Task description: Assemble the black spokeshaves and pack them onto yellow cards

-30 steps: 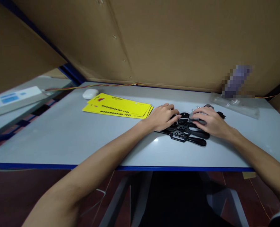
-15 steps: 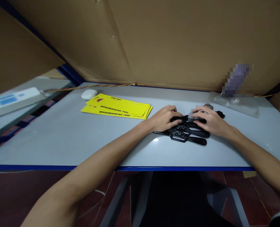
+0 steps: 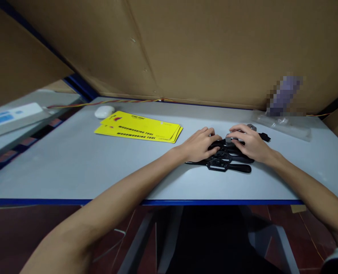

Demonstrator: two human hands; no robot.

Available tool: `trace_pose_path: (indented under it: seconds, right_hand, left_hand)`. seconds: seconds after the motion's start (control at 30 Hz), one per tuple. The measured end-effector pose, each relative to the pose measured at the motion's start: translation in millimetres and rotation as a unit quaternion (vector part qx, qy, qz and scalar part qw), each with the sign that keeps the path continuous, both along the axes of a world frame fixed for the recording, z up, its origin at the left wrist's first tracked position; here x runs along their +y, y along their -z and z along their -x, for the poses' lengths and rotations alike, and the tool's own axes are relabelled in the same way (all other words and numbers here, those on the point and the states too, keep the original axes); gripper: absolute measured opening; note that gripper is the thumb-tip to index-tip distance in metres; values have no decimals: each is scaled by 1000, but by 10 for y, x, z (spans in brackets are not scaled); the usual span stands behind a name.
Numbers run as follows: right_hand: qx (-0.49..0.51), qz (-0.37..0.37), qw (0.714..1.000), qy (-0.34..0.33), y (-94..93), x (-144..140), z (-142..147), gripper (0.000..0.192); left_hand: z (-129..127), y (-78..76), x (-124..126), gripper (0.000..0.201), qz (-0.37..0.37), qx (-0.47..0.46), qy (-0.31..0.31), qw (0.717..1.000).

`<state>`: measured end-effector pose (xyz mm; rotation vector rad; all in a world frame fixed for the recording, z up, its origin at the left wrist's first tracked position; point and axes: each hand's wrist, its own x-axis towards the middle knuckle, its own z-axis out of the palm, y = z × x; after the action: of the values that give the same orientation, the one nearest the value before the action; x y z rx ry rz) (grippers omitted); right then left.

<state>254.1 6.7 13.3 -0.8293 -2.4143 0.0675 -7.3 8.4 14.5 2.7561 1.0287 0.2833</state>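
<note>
Several black two-handled metal tools point(image 3: 228, 164) lie stacked side by side on the pale grey table point(image 3: 100, 167). My left hand point(image 3: 199, 144) rests on the left ends of the tools, fingers curled over one. My right hand point(image 3: 249, 144) lies over the upper right of the stack, with its fingertips on a small grey metal piece point(image 3: 230, 139) on top of a tool. Whether either hand truly grips is unclear; both press on the stack.
Yellow cards point(image 3: 138, 128) printed "woodworking tool" lie to the left, with a white oval object point(image 3: 104, 111) behind them. A clear plastic bag point(image 3: 283, 125) lies at the back right. Cardboard walls point(image 3: 203, 49) enclose the table. A white power strip point(image 3: 11, 114) sits far left.
Both hands have shifted slightly on the tool stack, the left fingers sliding further over the tools and the right fingertips closing on the grey piece. The view has drifted a little.
</note>
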Motion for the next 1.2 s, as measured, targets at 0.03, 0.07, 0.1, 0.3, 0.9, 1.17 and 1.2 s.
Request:
trace_pose_path:
  seconds: [0.03,0.07,0.1,0.3,0.9,1.17,1.2]
  right_hand:
    - [3,0,1000,-2,-1,2,15,29]
    - [6,2,1000,-2,-4,0,28,30]
    - [8,6,1000,-1,-11,-3,38,31]
    - [18,14,1000,20,-64,-31,73,31]
    - [10,30,999,-2,-56,-28,10,34]
    - [-6,8,1000,4,-48,-8,14,28]
    - [-8,3,1000,14,-74,-8,-6,26]
  left_hand:
    - [-1,1,5,56,0,-1,-1,1000]
    - [-1,3,9,56,0,-1,-1,1000]
    - [1,5,13,55,-2,-1,-2,1000]
    - [14,9,24,53,-4,-6,3,1000]
    - [24,1,31,52,-4,-4,3,1000]
    - [21,8,34,56,-3,-10,3,1000]
    - [22,6,32,57,-2,-10,3,1000]
